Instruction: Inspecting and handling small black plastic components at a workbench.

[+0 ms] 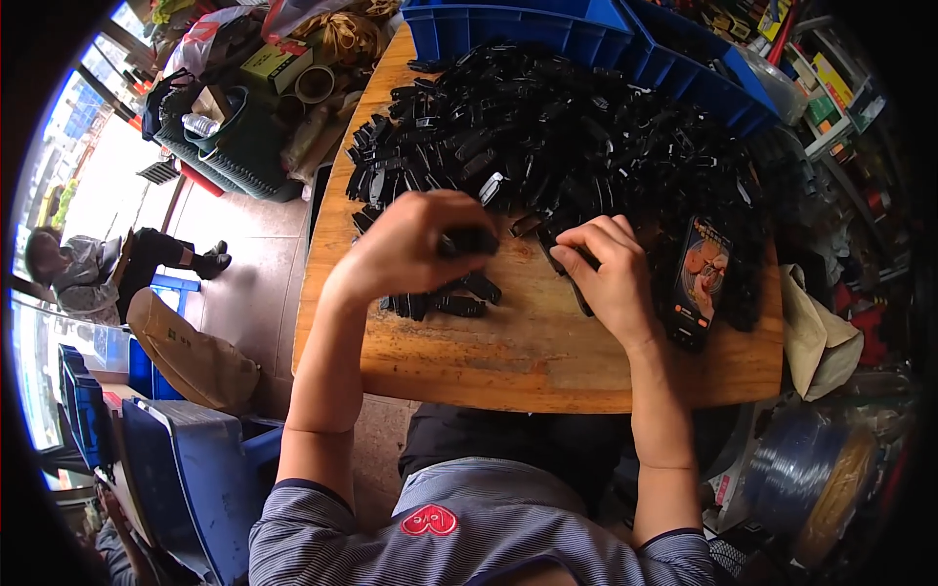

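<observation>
A big heap of small black plastic parts (567, 137) covers the far half of a wooden table (528, 361). My left hand (410, 244) is closed on one black part (471, 240) above the table's middle. A small cluster of the same parts (445, 298) lies just under it. My right hand (606, 278) rests at the near edge of the heap, fingers curled around a black part (584, 260). A phone with a lit screen (702, 278) leans on the pile right of that hand.
Blue plastic crates (586, 29) stand behind the heap. A dark basket of clutter (234, 137) sits on the floor at left, where another person (98, 269) sits low. Blue bins (186, 469) are near my left side; a cloth (816, 337) and coiled cable (816, 479) at right.
</observation>
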A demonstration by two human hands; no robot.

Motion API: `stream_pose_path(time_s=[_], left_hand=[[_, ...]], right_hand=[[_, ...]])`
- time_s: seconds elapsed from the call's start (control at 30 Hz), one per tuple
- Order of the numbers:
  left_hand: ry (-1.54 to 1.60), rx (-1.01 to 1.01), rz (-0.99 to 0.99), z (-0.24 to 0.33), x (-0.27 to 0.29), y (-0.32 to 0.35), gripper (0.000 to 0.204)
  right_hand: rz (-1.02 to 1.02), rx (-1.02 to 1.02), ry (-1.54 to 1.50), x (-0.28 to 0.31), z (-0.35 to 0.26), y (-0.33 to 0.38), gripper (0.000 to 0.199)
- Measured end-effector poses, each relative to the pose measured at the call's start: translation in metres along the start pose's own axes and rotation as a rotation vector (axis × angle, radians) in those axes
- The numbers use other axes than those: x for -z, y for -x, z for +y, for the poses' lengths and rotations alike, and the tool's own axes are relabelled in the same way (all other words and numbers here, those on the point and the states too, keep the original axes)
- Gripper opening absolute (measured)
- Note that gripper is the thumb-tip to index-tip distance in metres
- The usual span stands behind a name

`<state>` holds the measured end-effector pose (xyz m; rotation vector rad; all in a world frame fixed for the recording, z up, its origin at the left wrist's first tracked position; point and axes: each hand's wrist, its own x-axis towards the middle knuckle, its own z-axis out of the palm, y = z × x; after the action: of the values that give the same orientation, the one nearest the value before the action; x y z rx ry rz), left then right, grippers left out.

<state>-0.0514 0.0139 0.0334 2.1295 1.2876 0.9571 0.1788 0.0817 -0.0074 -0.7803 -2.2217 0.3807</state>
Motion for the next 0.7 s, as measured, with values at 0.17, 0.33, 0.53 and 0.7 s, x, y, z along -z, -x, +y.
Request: stream_pose_path(time_s=[0.17, 0.33, 0.53, 0.7], left_hand=[[-0.488, 0.081, -0.231, -0.004, -0.031, 0.004, 0.019], [-0.47, 0.035, -0.264, -0.008, -0.03, 0.008, 0.024], [-0.429, -0.04, -0.176, -0.01, -0.033, 0.005, 0.023], [0.053, -0.042, 0.063, 0.0, -0.041, -0.007, 0.023]], right_hand=[[-0.03, 0.073, 0.124, -0.013, 0.007, 0.005, 0.017], [-0.059, 0.119, 0.086, -0.017, 0.005, 0.003, 0.015], [0.071, -0.434, -1.283, 0.015, 0.007, -0.002, 0.037], [0.068, -0.444, -1.303, 0.015, 0.004, 0.0, 0.05]])
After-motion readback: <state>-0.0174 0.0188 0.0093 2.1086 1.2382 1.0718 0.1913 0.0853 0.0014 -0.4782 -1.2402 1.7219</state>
